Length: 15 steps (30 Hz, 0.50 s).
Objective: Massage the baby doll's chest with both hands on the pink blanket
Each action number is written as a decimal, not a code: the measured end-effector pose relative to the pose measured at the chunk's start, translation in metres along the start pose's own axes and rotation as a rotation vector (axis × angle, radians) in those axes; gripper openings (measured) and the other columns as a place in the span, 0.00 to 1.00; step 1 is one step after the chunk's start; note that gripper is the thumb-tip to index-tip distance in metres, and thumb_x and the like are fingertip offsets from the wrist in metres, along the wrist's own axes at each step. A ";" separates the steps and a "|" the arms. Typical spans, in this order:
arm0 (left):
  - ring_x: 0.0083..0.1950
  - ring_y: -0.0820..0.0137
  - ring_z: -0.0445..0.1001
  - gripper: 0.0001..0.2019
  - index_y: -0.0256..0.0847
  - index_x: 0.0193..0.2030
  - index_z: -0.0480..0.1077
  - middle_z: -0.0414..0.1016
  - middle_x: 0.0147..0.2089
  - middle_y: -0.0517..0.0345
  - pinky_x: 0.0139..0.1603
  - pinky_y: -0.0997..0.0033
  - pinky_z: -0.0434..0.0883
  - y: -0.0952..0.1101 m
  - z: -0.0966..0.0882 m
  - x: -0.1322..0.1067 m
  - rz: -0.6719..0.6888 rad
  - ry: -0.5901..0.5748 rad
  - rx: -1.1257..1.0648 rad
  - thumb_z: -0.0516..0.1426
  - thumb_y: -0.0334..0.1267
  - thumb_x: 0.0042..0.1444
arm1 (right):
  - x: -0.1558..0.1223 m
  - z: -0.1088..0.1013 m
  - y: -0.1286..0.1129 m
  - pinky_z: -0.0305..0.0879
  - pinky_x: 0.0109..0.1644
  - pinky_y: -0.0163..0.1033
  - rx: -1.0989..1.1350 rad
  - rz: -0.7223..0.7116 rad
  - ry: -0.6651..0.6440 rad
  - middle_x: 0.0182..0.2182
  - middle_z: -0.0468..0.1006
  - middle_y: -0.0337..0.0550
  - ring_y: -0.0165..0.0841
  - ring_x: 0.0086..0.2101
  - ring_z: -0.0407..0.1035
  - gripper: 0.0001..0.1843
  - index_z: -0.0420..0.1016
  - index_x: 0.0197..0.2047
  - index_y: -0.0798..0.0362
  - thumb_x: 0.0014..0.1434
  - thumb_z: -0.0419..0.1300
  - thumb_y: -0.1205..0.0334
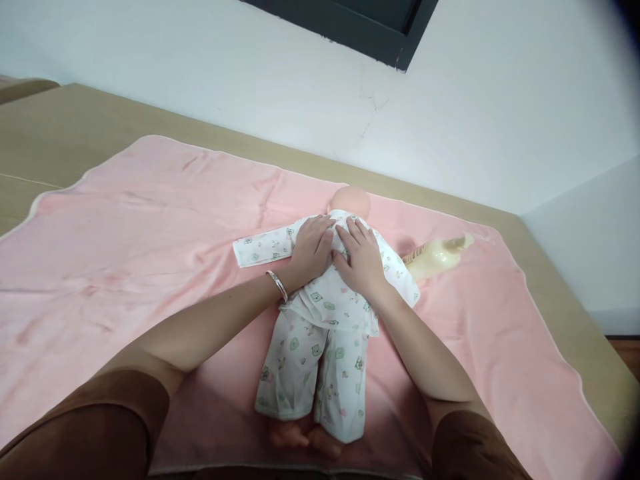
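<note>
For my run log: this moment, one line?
left hand flat on white-pyjama baby doll | right hand flat beside it | doll on pink fleece blanket

Prob. home rm: baby doll [325,333] on pink blanket [125,220], wood table [60,127], white wall [250,73].

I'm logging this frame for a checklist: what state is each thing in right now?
doll: lying flat, head away from the person, dressed.
printed top: on the doll, one sleeve stretched out flat.
trousers: on the doll, both legs covered.
bottle: on its side beside the doll.
blanket: spread over the table, slightly creased.
left hand: open, flat on the printed top.
right hand: open, flat on the printed top.
</note>
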State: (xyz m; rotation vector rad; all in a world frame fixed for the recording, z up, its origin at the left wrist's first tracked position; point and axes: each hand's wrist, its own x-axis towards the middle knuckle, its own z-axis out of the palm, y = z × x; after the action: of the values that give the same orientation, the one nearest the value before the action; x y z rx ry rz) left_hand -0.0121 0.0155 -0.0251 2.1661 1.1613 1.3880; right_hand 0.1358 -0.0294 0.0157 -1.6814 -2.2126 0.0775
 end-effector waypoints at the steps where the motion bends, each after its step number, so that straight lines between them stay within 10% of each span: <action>1: 0.66 0.61 0.69 0.29 0.38 0.58 0.71 0.76 0.61 0.44 0.72 0.51 0.62 -0.001 0.000 0.000 -0.002 -0.003 0.002 0.36 0.50 0.72 | 0.000 0.000 0.000 0.43 0.74 0.62 -0.006 0.001 -0.003 0.74 0.54 0.52 0.49 0.72 0.46 0.31 0.63 0.70 0.54 0.66 0.52 0.55; 15: 0.65 0.59 0.70 0.26 0.38 0.57 0.71 0.76 0.60 0.44 0.71 0.49 0.64 -0.006 0.001 0.003 -0.012 -0.033 0.035 0.38 0.48 0.71 | -0.002 -0.008 -0.008 0.44 0.73 0.61 -0.115 -0.006 -0.057 0.74 0.51 0.53 0.49 0.73 0.44 0.31 0.58 0.73 0.53 0.69 0.48 0.56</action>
State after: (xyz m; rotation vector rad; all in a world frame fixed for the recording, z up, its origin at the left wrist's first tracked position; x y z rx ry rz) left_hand -0.0131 0.0211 -0.0275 2.1931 1.1934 1.3317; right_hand 0.1311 -0.0349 0.0251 -1.7533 -2.3034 -0.0034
